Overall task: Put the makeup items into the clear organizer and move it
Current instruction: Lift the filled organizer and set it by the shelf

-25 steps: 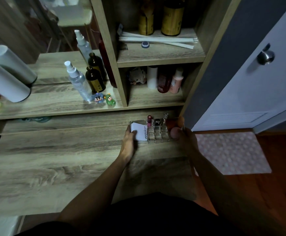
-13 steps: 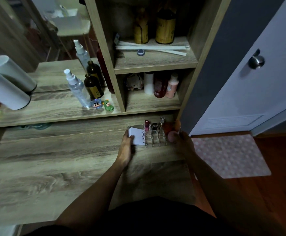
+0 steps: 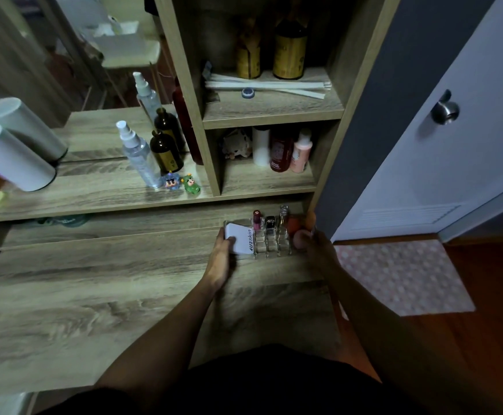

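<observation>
Both hands [image 3: 221,259] clasped around clear organizer [image 3: 269,241]

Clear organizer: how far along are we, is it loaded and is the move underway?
Loading looks done: the clear organizer holds a white compact, a red lipstick, a black-capped tube and an orange sponge. In hand: the left hand and right hand grip its two ends at the back right of the desk. Left: letting go; whether this is its final spot is unclear.
</observation>
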